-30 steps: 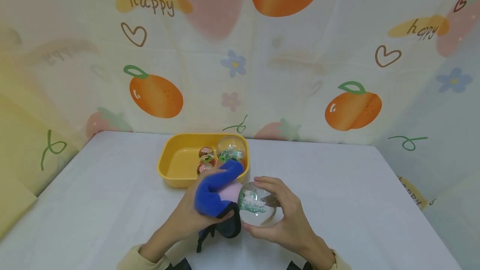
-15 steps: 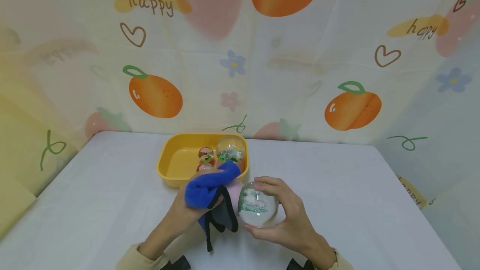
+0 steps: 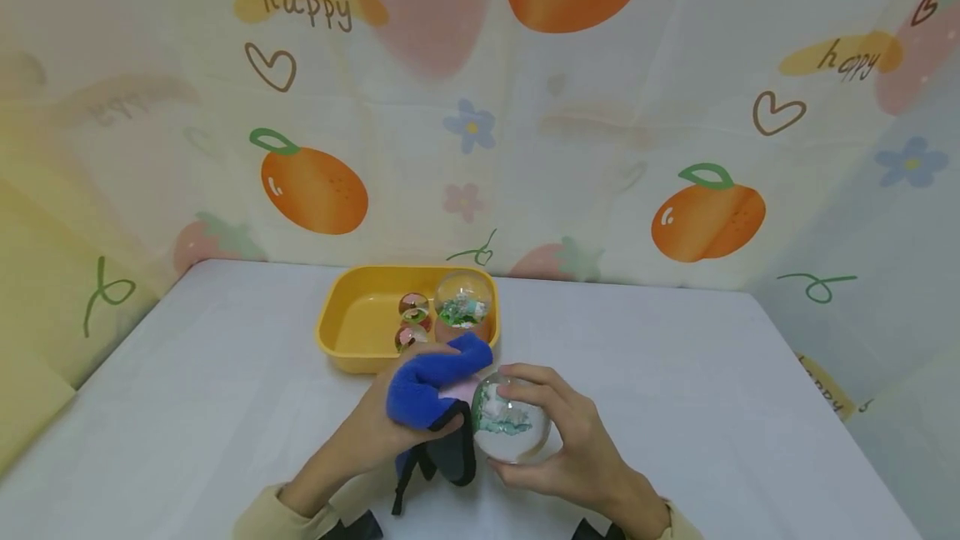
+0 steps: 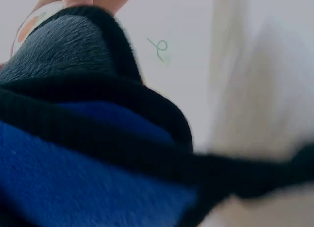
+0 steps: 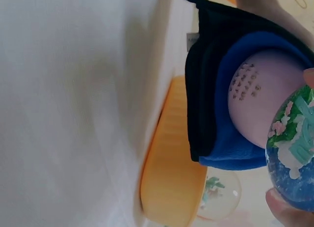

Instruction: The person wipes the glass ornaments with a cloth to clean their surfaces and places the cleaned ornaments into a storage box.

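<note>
A clear snow globe [image 3: 510, 427] with a white and green scene inside lies tilted on its side between my hands. My right hand [image 3: 581, 448] grips its glass ball, thumb below and fingers above. My left hand [image 3: 378, 411] holds a blue cloth [image 3: 416, 386] with black trim and a dark grey side, wrapped around the globe's pink base. In the right wrist view the pink base [image 5: 265, 92] shows a patch of small holes, with the cloth [image 5: 208, 119] around it. The cloth [image 4: 88, 173] fills much of the left wrist view and hides most of the globe there.
Behind my hands stands a yellow tray [image 3: 352, 363] on the white table [image 3: 675, 382]. A second snow globe [image 3: 463, 300] sits at its right side, beside small shiny reddish balls [image 3: 414, 307]. A printed cloth backdrop [image 3: 570, 190] rises behind the table.
My left hand drew the cloth left, baring more of the pink base, then brought it back right over it. The snow globe has shifted slightly left and down with my right hand.
</note>
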`<action>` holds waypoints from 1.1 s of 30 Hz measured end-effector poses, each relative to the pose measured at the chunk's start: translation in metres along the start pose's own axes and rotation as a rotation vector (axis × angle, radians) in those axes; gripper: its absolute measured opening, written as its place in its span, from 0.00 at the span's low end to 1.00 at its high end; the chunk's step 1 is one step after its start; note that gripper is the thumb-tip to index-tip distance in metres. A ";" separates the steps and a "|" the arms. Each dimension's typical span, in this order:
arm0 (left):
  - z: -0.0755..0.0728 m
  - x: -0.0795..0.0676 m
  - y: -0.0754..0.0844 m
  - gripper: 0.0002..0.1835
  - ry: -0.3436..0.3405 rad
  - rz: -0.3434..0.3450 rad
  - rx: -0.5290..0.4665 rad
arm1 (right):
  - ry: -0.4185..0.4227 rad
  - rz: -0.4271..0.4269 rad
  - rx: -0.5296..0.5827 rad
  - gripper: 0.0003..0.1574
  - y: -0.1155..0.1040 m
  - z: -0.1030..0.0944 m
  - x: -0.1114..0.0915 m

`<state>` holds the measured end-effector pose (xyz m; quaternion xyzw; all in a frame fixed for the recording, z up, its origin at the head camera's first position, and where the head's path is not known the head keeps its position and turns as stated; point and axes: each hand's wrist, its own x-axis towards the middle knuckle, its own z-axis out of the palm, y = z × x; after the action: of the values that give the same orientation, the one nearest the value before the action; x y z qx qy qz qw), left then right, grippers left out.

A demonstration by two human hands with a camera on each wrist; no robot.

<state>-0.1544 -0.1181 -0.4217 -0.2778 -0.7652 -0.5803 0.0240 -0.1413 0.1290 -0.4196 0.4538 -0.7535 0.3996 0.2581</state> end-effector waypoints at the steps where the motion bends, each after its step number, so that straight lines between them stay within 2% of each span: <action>1: 0.000 0.000 0.000 0.31 0.015 0.003 0.000 | -0.007 0.012 -0.001 0.48 -0.001 0.000 0.000; 6: 0.001 0.000 -0.002 0.20 0.102 0.016 0.015 | -0.034 0.037 -0.025 0.48 -0.001 0.000 -0.001; 9: 0.000 0.001 -0.003 0.21 0.123 -0.023 0.013 | -0.025 0.011 -0.030 0.49 0.000 0.000 0.000; 11: 0.000 0.001 -0.004 0.27 0.083 -0.081 -0.036 | -0.015 -0.016 -0.025 0.48 0.001 0.000 0.000; 15: -0.003 0.001 -0.004 0.39 -0.057 -0.207 -0.145 | -0.005 -0.051 -0.005 0.47 0.003 0.001 0.000; 17: -0.004 0.000 -0.005 0.41 -0.103 -0.226 -0.167 | -0.011 -0.046 0.008 0.48 0.003 0.001 0.000; 20: -0.004 0.000 -0.006 0.40 -0.088 -0.192 -0.150 | -0.015 -0.040 0.020 0.48 0.002 0.001 0.000; 25: -0.004 -0.002 -0.007 0.36 -0.020 -0.123 -0.140 | -0.051 0.030 0.018 0.47 -0.002 0.001 0.001; 29: -0.004 -0.002 -0.008 0.32 -0.009 -0.070 -0.147 | -0.076 0.090 0.014 0.47 -0.003 0.001 0.000; 33: -0.003 -0.002 -0.007 0.31 0.019 -0.058 -0.147 | -0.070 0.123 -0.021 0.46 -0.004 0.001 0.000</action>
<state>-0.1571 -0.1229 -0.4269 -0.2509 -0.7281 -0.6378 -0.0060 -0.1380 0.1276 -0.4189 0.4176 -0.7926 0.3906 0.2114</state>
